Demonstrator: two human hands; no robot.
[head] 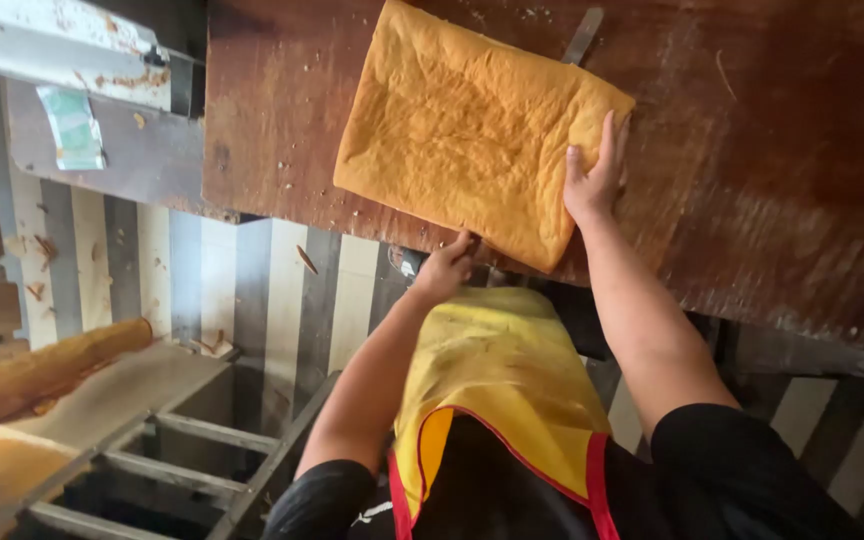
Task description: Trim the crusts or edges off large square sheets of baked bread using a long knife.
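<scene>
The large orange-brown bread slab (472, 130) lay flat on the dark wooden table (772, 170), close to the table's near edge. The right hand (594, 175) rested on the slab's right side with the fingers stretched out flat, pressing and not gripping. The left hand (445, 266) was at the slab's near edge, fingers curled in around something small (I could not tell what it was, as the fingers hid it). A metal blade (583, 35) showed from behind the slab's far side. The person wore a yellow apron (502, 370). A long loaf (42, 372) lay at the left, well apart
</scene>
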